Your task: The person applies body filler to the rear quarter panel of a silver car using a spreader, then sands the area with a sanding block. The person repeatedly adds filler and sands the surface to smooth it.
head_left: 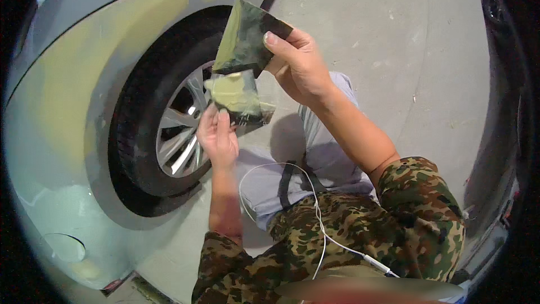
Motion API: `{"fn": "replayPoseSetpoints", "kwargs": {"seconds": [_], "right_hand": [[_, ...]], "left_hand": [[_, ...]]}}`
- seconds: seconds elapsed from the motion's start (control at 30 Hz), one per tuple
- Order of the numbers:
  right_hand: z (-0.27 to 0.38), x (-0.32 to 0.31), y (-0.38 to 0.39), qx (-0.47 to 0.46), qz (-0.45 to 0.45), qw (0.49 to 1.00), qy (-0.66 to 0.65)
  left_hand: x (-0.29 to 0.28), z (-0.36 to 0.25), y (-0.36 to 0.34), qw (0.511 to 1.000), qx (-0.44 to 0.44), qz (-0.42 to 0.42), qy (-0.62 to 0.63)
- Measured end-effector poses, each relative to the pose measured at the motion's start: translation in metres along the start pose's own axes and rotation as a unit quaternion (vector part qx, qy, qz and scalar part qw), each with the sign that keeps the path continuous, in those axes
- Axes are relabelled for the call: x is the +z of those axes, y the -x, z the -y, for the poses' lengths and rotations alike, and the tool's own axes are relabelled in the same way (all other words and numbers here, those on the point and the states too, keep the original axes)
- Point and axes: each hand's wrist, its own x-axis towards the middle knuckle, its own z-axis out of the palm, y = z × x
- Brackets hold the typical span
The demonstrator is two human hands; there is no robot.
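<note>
The right hand [301,65] grips a scraper [251,39], the left hand [218,139] a plate [249,85] whose putty [232,95] could slide off its edge if tilted.

The dark spreader [256,36] is smeared yellow-green, as is the board [256,117]. Yellow patches [62,101] mottle the pale grey-green car panel [62,205]; the tyre [132,141] is black. The shirt [360,231] shows green, brown and black camouflage.
</note>
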Motion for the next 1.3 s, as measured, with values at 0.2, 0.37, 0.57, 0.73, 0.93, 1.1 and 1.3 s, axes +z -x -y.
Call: {"fn": "replayPoseSetpoints", "kwargs": {"seconds": [0.2,0.37,0.57,0.73,0.93,1.1,1.3], "right_hand": [[0.015,-0.004,0.021,-0.021,0.105,0.951,0.291],[0.027,-0.025,0.029,-0.039,0.221,0.848,0.481],[-0.005,-0.051,0.041,0.077,0.302,0.674,0.670],[-0.024,-0.051,0.036,0.011,-0.033,0.844,0.536],[-0.028,-0.015,0.027,-0.146,-0.026,0.780,0.608],[-0.034,-0.001,0.022,-0.302,-0.016,0.747,0.592],[-0.039,0.003,0.025,-0.314,0.020,0.714,0.625]], "left_hand": [[-0.004,0.015,0.000,0.999,-0.044,0.002,0.004],[-0.011,0.035,0.020,0.999,-0.028,-0.005,-0.019],[-0.048,0.003,0.028,0.999,-0.013,-0.041,0.014],[-0.052,-0.016,0.014,0.990,-0.015,-0.110,-0.090],[-0.026,-0.012,-0.001,0.984,0.000,-0.106,-0.146],[0.000,-0.011,-0.005,0.983,-0.002,-0.093,-0.159],[0.020,-0.024,-0.010,0.974,-0.006,-0.097,-0.203]]}}
